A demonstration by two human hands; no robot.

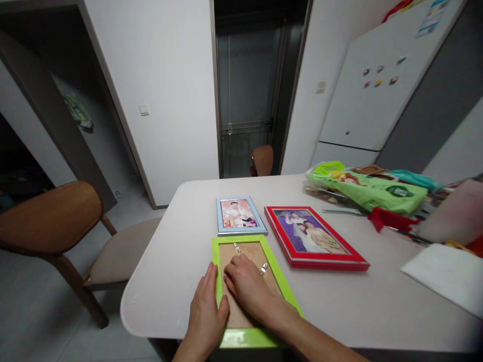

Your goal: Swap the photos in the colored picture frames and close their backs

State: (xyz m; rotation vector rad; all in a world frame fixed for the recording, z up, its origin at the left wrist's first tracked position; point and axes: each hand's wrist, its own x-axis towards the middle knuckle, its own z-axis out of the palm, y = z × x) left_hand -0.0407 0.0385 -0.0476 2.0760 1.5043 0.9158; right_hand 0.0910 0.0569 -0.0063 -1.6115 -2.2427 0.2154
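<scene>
A lime-green picture frame point(251, 339) lies face down at the table's near edge, its brown backboard point(238, 314) showing. Along the frame's left side, my left hand point(207, 306) holds the rim, fingers straight outside it and thumb bent over the edge. My right hand point(247, 284) reaches across the backboard with its fingers curled together near the left inner edge. Whatever those fingertips pinch is hidden. Two metal hangers, an upper hanger point(237, 247) and a right hanger point(264, 269), sit on the backboard.
Beyond it lies a light-blue framed photo point(260, 221); to the right is a red framed photo point(328, 262). A green package point(400, 193), a red object point(390, 219), a metal tool point(341, 211) and white paper point(449, 276) lie farther right. A wooden chair point(53, 216) stands left.
</scene>
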